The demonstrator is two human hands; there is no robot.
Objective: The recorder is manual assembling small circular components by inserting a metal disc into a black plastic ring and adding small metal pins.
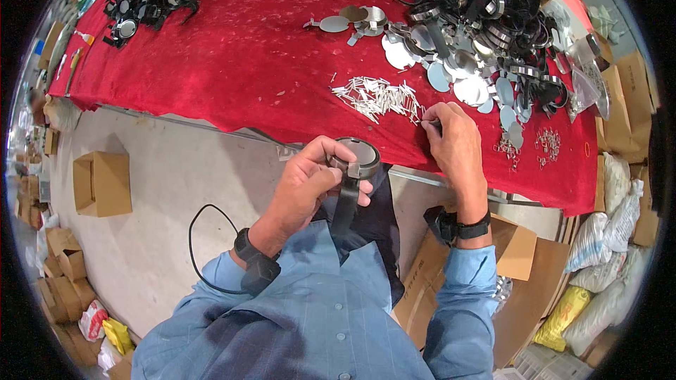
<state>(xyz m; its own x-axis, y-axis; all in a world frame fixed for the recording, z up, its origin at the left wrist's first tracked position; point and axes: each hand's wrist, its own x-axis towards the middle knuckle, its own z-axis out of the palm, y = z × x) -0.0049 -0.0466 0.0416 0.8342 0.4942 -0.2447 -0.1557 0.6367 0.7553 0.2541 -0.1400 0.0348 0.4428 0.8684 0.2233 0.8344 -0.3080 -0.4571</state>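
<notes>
Your left hand [310, 181] grips a round, black-rimmed piece [362, 150], its black strap [345, 210] pointing toward you, just off the near edge of the red cloth [239, 63]. Your right hand [456, 135] is beside the heap of silver pins [373, 96], fingertips bunched; I cannot tell whether they pinch anything. Silver discs [470, 90] lie beyond.

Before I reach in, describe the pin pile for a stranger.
On the red cloth, find the near edge beside the right hand. Just left of that hand lies the pin pile. Unlike the round silver discs nearby, its pieces are thin, straight and whitish.
</notes>
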